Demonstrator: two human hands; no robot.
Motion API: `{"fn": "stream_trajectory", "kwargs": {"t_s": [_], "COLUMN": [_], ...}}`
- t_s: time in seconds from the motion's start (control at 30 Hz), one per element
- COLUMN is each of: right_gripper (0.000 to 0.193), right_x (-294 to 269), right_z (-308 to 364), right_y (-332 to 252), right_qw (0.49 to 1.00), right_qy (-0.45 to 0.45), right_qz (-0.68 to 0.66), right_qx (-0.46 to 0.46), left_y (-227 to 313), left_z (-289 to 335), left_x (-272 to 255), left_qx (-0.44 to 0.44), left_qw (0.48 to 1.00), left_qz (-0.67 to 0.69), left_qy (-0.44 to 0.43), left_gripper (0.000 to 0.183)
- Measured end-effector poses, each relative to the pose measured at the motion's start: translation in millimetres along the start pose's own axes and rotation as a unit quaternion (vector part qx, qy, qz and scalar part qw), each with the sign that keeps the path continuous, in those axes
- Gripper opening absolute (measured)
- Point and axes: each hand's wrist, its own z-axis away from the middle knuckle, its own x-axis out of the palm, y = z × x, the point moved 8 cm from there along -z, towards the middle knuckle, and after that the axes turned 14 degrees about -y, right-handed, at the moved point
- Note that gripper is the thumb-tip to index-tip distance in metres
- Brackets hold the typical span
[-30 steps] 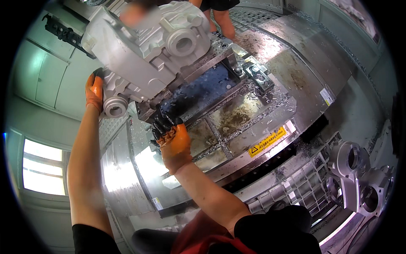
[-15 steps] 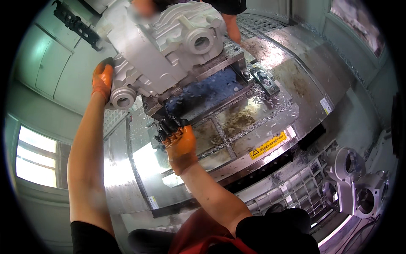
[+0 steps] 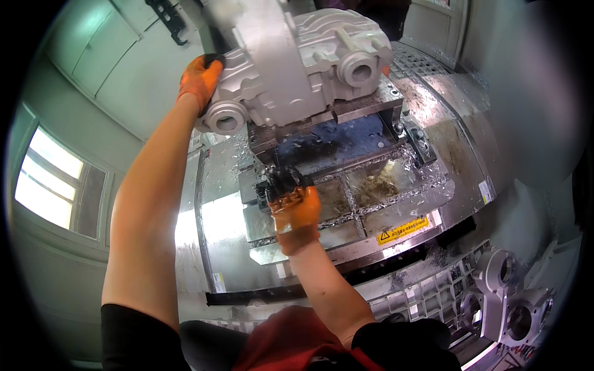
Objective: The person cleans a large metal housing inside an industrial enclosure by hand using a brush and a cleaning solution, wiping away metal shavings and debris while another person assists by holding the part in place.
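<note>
A large grey cast metal housing (image 3: 281,93) with round bored ends sits on a steel fixture (image 3: 396,99) at the top middle. My left hand (image 3: 201,82), in an orange glove with dark fingertips, grips the housing's left end. In front of the fixture's left corner, my right hand (image 3: 294,207) is closed, its orange glove blackened and wet-looking over the fingers. Those fingers curl beside a dark clamp piece (image 3: 262,193); what they hold is hidden. Behind the fixture's front opening shows a dark blue-black recess (image 3: 337,141) strewn with metal chips.
Chips and brown residue cover the fixture plate (image 3: 377,185). A bolted clamp block (image 3: 422,145) stands to its right. A yellow warning label (image 3: 402,230) marks the front edge. Another machined housing (image 3: 504,303) lies at lower right, beside a metal grating (image 3: 427,290). Someone in dark clothing (image 3: 377,15) is behind the housing.
The view has swung, so the housing and fixture appear farther right. Both my hands keep their places on the housing and at the fixture corner. The blurred hand above the housing is gone from view.
</note>
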Motion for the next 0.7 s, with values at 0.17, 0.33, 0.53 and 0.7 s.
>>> {"fn": "stream_trajectory", "kwargs": {"t_s": [0.17,0.33,0.53,0.7], "right_gripper": [0.024,0.047,0.05,0.05], "right_x": [22,197,291,242], "right_z": [-4,-19,-115,-153], "right_y": [-56,-180,-197,-194], "right_qw": [0.982,0.651,0.161,0.014], "right_qy": [0.029,-0.114,-0.161,-0.117], "right_qz": [0.101,0.617,0.887,0.907], "right_qx": [-0.158,-0.427,-0.401,-0.404], "left_y": [-22,22,15,11], "left_z": [-9,30,27,24], "left_x": [-10,-11,-14,-13], "left_qx": [0.012,-0.039,-0.041,-0.015], "left_qw": [0.998,0.997,0.996,0.997], "left_qz": [-0.053,-0.061,-0.069,-0.073], "left_qy": [0.019,-0.007,0.023,0.028], "left_gripper": [0.054,0.057,0.059,0.064]}}
